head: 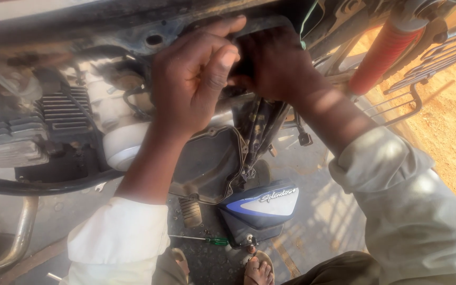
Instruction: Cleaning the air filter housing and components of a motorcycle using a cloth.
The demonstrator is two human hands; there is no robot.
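Note:
Both my hands are raised into the frame of a motorcycle (154, 39) just under its dark upper frame rail. My left hand (193, 79) has its fingers curled and its thumb pressed against a small dark part (244, 66) between the two hands. My right hand (278, 66) grips the same dark part from the right; the part is mostly hidden by the fingers. A bundle of dark cables (259, 132) hangs straight down below the hands. The finned engine (62, 113) sits to the left of my left forearm.
A black side housing (207, 163) sits below my left wrist. A blue and white side panel (262, 208) leans on the ground, with a green-handled screwdriver (199, 239) beside it. A red shock spring (381, 55) and metal rack (423, 68) are upper right. An exhaust pipe (17, 237) curves lower left. My sandalled foot (259, 269) is at the bottom.

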